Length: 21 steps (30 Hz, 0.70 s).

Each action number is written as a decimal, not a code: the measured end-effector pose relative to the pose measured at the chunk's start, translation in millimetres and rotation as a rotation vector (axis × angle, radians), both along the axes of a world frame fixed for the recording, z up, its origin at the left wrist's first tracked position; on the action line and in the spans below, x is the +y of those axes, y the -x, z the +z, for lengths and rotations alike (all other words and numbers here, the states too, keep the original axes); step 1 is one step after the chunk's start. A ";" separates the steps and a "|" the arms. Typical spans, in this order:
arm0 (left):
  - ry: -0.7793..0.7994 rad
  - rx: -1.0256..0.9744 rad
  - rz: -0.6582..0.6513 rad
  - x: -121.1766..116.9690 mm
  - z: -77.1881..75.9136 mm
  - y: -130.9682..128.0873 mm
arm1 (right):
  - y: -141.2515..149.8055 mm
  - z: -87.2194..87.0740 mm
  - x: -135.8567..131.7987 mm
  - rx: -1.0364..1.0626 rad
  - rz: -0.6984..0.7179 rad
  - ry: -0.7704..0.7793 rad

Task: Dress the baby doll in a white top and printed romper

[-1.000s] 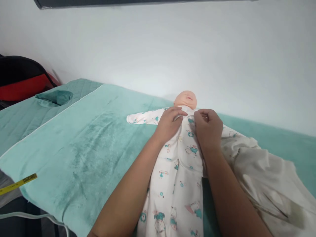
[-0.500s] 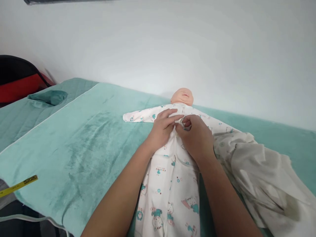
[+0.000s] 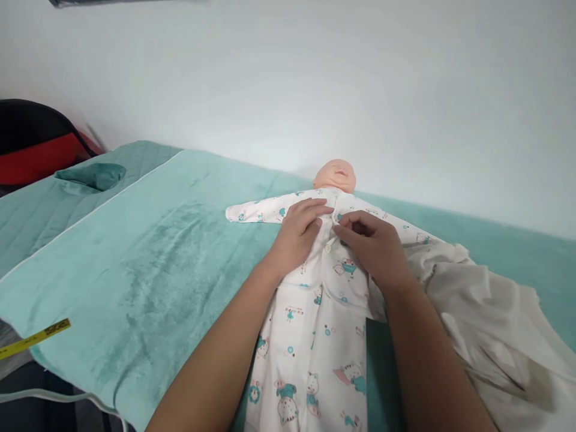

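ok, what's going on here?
A person is handling the white printed clothes on a doll lying face up on a green cover. The left hand lies flat on the chest; the right hand pinches the front edge, just above a button. A crumpled whitish cloth lies beside the right forearm.

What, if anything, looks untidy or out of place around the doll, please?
The white cloth lies in a crumpled heap to the right of the printed clothes, which are spread fairly smooth. A brownish patch shows on the cloth's lower part; whether stain or shadow, I cannot tell.
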<state>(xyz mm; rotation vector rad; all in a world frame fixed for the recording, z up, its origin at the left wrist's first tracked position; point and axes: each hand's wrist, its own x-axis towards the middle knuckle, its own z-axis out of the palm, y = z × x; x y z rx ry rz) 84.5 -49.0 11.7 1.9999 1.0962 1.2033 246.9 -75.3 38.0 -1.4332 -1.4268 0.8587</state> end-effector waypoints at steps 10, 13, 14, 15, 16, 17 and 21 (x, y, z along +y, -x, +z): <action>-0.010 0.071 -0.008 0.4 -1.1 -0.4 | 1.3 -2.9 3.2 -0.002 -0.083 0.005; -0.003 0.091 -0.010 0.6 -0.2 -0.5 | 3.9 -2.3 3.7 -0.056 -0.122 -0.009; -0.003 0.094 -0.010 0.8 0.0 -0.5 | 4.3 -2.2 4.0 -0.067 -0.132 -0.017; -0.004 0.093 -0.011 0.9 0.1 -0.4 | 4.5 -2.4 4.2 -0.070 -0.141 -0.023; -0.007 0.089 -0.015 1.0 0.2 -0.3 | 4.5 -2.8 4.5 -0.065 -0.148 -0.025; -0.010 0.082 -0.017 1.1 0.2 -0.1 | 4.2 -3.3 4.9 -0.054 -0.148 -0.023; -0.006 0.049 -0.015 1.2 0.3 0.6 | 2.2 -6.0 6.3 0.003 -0.141 -0.015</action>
